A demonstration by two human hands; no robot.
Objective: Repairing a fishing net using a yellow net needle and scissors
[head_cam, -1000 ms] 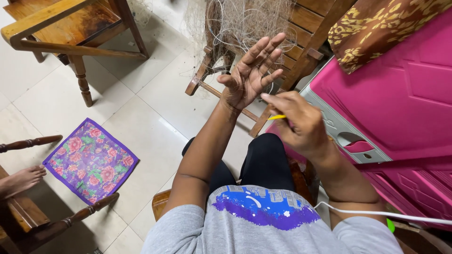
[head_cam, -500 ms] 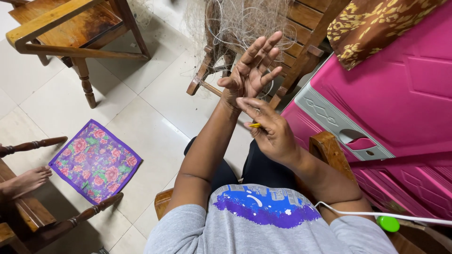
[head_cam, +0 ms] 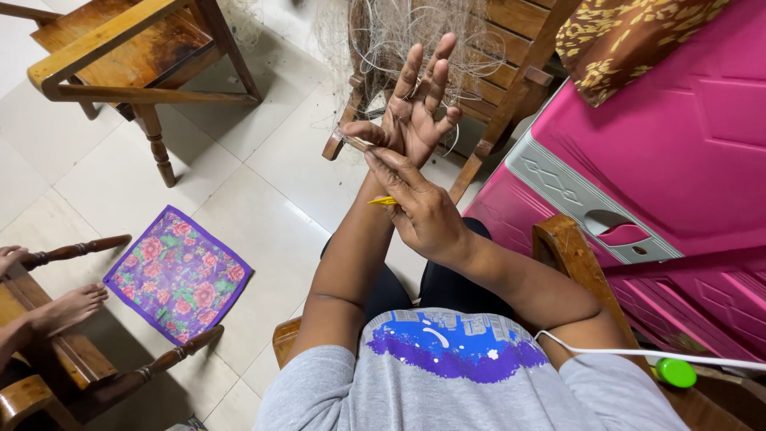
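Observation:
My left hand [head_cam: 415, 108] is raised with the fingers spread, and thin pale threads of a fishing net [head_cam: 423, 36] run across them. The net hangs in a loose bundle over a wooden chair [head_cam: 511, 88] in front of me. A small wooden stick lies across my left palm near the thumb. My right hand [head_cam: 423, 211] sits just below the left one, its fingers pinched on a yellow netting needle [head_cam: 381, 201] whose tip pokes out to the left. Its fingertips reach up to the base of my left palm.
A large pink plastic container [head_cam: 678, 168] stands at the right, with a patterned brown cushion [head_cam: 630, 40] above it. A wooden chair [head_cam: 128, 64] is at the upper left. A purple floral cloth [head_cam: 177, 271] lies on the tiled floor. Another person's foot [head_cam: 68, 307] rests on a chair at the left.
My right hand has moved left and up from beside my left wrist to the base of my left palm, carrying the yellow needle. My left hand stays raised and spread.

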